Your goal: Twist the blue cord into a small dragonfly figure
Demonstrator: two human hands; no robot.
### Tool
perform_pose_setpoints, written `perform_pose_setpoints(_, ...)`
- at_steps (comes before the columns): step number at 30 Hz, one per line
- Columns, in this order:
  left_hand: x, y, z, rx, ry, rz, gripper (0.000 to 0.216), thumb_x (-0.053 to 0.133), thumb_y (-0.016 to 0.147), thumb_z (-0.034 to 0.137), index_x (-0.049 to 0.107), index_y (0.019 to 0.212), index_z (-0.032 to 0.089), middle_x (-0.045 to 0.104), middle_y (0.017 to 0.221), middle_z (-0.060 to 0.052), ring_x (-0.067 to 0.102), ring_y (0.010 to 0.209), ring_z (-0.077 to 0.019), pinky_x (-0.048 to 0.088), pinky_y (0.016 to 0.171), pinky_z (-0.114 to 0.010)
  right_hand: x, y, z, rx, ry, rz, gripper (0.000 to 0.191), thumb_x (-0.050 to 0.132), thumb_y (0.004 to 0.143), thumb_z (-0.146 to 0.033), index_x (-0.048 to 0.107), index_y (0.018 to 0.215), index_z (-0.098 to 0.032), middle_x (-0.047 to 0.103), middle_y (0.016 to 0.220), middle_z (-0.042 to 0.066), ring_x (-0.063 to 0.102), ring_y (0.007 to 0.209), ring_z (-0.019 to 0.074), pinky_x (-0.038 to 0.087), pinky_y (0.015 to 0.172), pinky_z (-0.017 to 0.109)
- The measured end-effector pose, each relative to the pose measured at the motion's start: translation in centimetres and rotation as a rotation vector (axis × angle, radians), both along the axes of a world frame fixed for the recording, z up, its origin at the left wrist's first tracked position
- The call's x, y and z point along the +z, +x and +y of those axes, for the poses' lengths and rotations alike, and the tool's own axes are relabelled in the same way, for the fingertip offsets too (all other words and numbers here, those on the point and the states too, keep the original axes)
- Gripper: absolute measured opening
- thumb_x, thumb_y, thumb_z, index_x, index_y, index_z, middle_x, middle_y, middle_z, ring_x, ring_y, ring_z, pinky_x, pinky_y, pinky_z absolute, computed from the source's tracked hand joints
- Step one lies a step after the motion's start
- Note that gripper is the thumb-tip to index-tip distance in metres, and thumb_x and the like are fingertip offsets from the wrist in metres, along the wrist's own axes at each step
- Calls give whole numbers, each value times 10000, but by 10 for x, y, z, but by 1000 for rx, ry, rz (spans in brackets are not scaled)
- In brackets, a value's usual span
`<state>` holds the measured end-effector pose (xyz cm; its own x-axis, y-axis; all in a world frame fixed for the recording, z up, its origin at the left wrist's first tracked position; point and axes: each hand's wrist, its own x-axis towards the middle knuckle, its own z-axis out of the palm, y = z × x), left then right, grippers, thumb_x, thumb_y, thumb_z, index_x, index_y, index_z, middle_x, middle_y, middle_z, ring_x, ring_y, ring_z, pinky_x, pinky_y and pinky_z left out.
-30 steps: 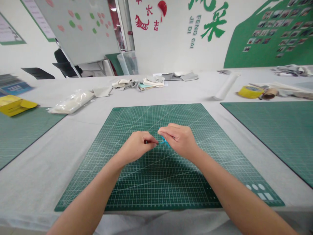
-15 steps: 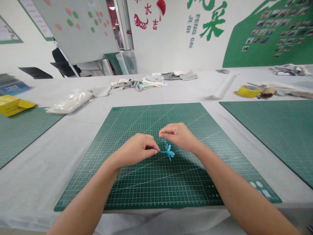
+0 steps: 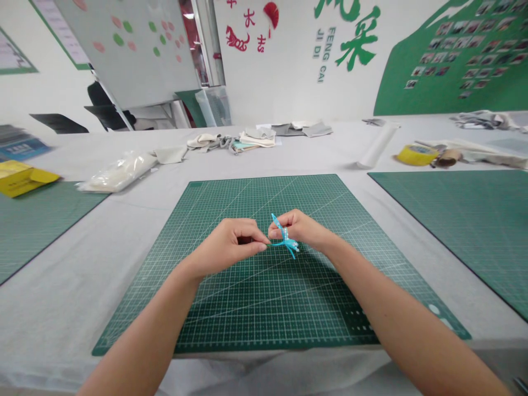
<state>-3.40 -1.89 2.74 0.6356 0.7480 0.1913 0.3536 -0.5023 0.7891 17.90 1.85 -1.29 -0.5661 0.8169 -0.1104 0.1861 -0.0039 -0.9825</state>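
My left hand (image 3: 233, 245) pinches the thin stem of a small bright-blue artificial flower (image 3: 290, 243) between thumb and index finger. Its narrow petals are spread, with small white beads or dots along some of them. One long petal points up and crosses in front of my right hand (image 3: 299, 226). The fingers of that hand are curled together just behind the flower, close to the left fingertips. Whatever lies between the right fingertips is hidden. Both hands are raised over a green gridded cutting mat (image 3: 247, 308).
More cutting mats lie at the left (image 3: 49, 220) and right (image 3: 462, 220) on a white-covered table (image 3: 136, 231). Farther back are a clear plastic bag (image 3: 119, 171), folded cloths (image 3: 256, 137), a white roll (image 3: 378, 146) and yellow tape (image 3: 417, 154). A yellow packet (image 3: 25, 177) sits at far left.
The flower has turned and risen slightly, and one petal now stands up in front of the right hand. My right fingers have shifted from above the petals to behind them.
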Motion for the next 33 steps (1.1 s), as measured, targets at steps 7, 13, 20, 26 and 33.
perform_pose_setpoints(7, -4, -1, 7, 384, 49, -95, 119, 636, 797, 246, 724, 793, 166, 654, 731, -20, 554, 672, -129, 412, 620, -262, 0, -1, 0, -106, 41, -6, 189, 731, 680, -343, 684, 668, -160, 553, 588, -37, 445, 562, 82, 361, 598, 258)
perform_pose_setpoints(13, -10, -2, 12, 510, -70, -195, 172, 661, 770, 276, 731, 884, 167, 699, 770, -31, 584, 685, -136, 445, 632, -268, 3, -7, -6, -88, 140, -16, 164, 700, 710, -318, 697, 695, -155, 601, 638, -9, 499, 612, 105, 390, 634, 272)
perform_pose_setpoints(20, -10, -1, 13, 571, -164, -226, 172, 661, 745, 250, 743, 873, 170, 695, 698, -18, 571, 615, -122, 457, 600, -267, 13, -14, -23, -60, 375, -145, 168, 633, 801, -293, 701, 742, -151, 598, 627, -9, 481, 573, 97, 365, 564, 246)
perform_pose_setpoints(26, -16, -4, 16, 533, -46, -103, 173, 635, 774, 261, 739, 880, 172, 731, 823, -47, 636, 764, -176, 477, 715, -318, 19, -15, -31, -64, 570, -120, 148, 600, 842, -239, 703, 769, -161, 660, 692, -4, 567, 639, 100, 417, 619, 231)
perform_pose_setpoints(33, -19, 0, 14, 460, 50, 56, 145, 611, 786, 231, 742, 835, 193, 717, 810, -31, 635, 767, -179, 471, 714, -318, 20, -15, -32, -146, 704, -97, 143, 588, 857, -220, 708, 799, -170, 648, 665, -13, 551, 608, 89, 409, 592, 220)
